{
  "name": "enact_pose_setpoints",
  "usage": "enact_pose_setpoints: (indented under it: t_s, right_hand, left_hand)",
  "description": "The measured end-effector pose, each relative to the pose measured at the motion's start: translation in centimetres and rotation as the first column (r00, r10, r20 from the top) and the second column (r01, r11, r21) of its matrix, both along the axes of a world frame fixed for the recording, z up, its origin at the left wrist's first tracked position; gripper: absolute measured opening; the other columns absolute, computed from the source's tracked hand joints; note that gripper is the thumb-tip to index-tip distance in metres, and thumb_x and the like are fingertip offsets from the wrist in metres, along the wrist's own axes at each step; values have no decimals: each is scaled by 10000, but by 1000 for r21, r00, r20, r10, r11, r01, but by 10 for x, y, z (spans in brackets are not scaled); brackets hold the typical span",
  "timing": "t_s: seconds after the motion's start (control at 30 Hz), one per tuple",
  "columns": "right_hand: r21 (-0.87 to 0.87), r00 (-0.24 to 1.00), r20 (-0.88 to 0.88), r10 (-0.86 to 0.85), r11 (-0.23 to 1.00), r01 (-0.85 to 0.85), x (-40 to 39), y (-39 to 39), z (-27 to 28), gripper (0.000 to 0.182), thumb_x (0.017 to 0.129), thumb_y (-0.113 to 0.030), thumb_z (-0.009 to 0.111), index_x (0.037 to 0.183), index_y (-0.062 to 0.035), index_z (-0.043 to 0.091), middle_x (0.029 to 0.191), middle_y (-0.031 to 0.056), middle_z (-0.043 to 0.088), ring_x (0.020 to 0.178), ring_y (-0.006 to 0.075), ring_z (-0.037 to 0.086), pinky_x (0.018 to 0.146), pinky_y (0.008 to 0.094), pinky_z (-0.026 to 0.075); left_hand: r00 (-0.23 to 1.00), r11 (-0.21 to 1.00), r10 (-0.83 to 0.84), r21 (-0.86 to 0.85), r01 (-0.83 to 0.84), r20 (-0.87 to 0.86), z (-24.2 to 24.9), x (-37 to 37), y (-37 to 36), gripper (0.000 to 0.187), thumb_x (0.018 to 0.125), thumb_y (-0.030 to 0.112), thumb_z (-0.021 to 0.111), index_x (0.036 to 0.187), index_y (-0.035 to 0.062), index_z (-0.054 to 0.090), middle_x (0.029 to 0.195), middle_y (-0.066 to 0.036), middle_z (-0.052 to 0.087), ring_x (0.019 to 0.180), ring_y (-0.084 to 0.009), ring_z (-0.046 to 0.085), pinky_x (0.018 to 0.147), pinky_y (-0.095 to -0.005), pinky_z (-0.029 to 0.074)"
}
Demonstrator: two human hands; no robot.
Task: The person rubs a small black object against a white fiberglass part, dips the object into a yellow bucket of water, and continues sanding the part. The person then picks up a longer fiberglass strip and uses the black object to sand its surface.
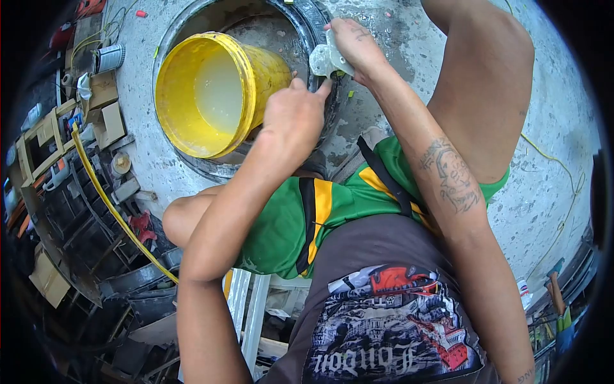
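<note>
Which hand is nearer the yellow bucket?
Left: the left hand overlaps the yellow bucket's side in view, while the right hand is farther off, right of it, holding a pale piece.

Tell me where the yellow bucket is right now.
At the head view's upper left, the yellow bucket sits tilted inside the black tub, just beside the left hand.

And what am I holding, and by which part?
Your right hand holds a pale flat piece by its right side. Your left hand has its index fingertip at the lower edge; contact is unclear.
</note>
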State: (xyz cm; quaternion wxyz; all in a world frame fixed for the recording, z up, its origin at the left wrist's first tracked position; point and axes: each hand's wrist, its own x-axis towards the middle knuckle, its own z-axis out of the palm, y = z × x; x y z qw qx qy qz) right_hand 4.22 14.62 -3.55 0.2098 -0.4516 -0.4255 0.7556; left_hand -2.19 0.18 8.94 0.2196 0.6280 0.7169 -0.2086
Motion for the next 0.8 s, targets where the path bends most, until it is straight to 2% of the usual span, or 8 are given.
enact_pose_setpoints:
  t_s: [0.03,0.13,0.2,0.27,0.33,0.6,0.7,0.8]
  right_hand:
    - [-3,1000,-2,-2,1000,2,0,1,-1,335,987,-299,531,1131,-36,679,1011,99,629,897,206,609,776,363,527]
    - [-78,1000,2,12,997,-12,2,1,3,340,998,-303,528,1136,-36,686,1056,104,644,940,204,613,786,364,529]
    - [6,999,46,-5,1000,5,4,-1,10,349,1009,-304,521,1152,-33,687,1085,99,659,973,194,617,780,365,532]
    - [-9,1000,30,7,1000,-7,4,3,-1,354,1014,-304,514,1160,-31,686,1093,97,669,981,190,618,799,363,530]
    - [-33,1000,23,20,999,-19,5,2,-4,359,1018,-303,507,1167,-28,685,1100,95,678,988,185,619,819,360,528]
    - [-3,992,83,-99,995,100,10,-13,41,357,1043,-266,487,1197,5,661,1147,128,725,1017,202,655,903,331,521]
    - [63,995,19,-94,994,93,10,-10,18,359,1036,-278,508,1197,3,662,1169,127,730,1010,202,662,894,339,528]
    - [84,994,41,-100,992,96,13,-14,8,332,1014,-250,478,1116,-20,694,1043,122,688,951,224,628,854,329,494]
  left_hand:
    - [1000,1000,-2,-3,2,-2,3,-7,-5,579,982,101,550,1554,153,480,1110,-255,682,911,-401,726,792,-486,594]
    - [924,902,199,307,-302,326,-4,-20,-17,494,966,141,659,1445,68,569,1136,-244,683,971,-398,707,853,-464,567]
    - [770,594,341,512,-621,539,-32,-21,-11,408,937,188,749,1274,-14,639,1117,-231,677,1000,-385,684,884,-445,533]
    - [730,377,303,626,-683,613,-61,0,2,258,956,128,693,1106,-69,617,1040,-258,590,933,-435,623,840,-476,516]
    - [772,301,261,711,-635,579,-87,18,15,207,961,76,655,1090,-73,593,1062,-261,551,937,-451,604,837,-485,505]
    - [725,209,261,696,-687,637,-94,38,22,166,955,-13,567,1105,-82,573,1057,-271,537,957,-481,576,830,-513,482]
    - [668,148,230,653,-742,708,-94,36,19,149,972,3,576,1101,-71,584,1046,-257,543,936,-471,583,813,-505,487]
    - [697,192,303,675,-713,650,-97,36,23,148,974,20,602,1110,-38,605,1024,-227,552,909,-447,599,781,-495,495]
